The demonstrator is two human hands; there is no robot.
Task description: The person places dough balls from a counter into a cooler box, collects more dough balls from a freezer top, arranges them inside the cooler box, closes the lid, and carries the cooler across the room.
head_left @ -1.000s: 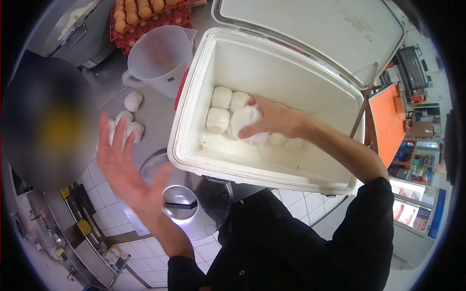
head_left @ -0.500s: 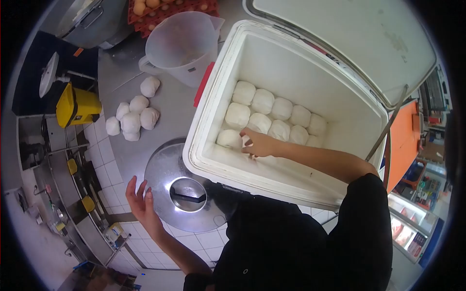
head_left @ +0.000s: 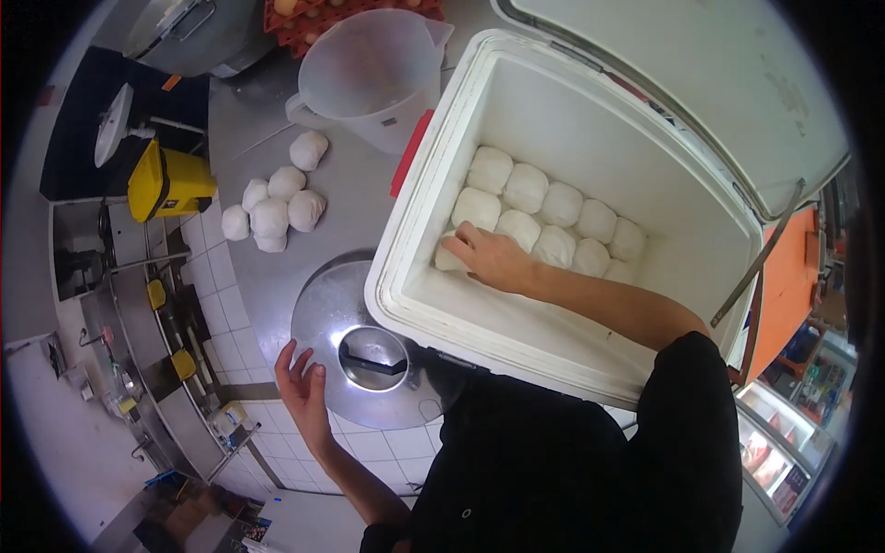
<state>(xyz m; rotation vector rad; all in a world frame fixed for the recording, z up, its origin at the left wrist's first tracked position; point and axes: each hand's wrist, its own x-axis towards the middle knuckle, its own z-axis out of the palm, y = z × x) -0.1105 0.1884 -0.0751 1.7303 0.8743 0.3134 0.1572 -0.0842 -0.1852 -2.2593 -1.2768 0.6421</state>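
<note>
In the head view, my right hand reaches into a white cooler box. Its fingers curl over a white dough ball at the box's near left corner, covering part of it. Rows of similar dough balls fill the left and middle of the box floor, pressed side by side. My left hand hovers at the left edge of a round metal lid, fingers apart and holding nothing. Several more dough balls sit grouped on the steel table.
The cooler's lid stands open at the back right, with a metal stay beside it. A clear plastic jug, red egg trays and a large metal pot are at the back. A yellow bin stands left.
My right hand has moved left over the corner dough ball and its fingers now cover part of it. My left hand stays raised and open. The whole view has shifted slightly.
</note>
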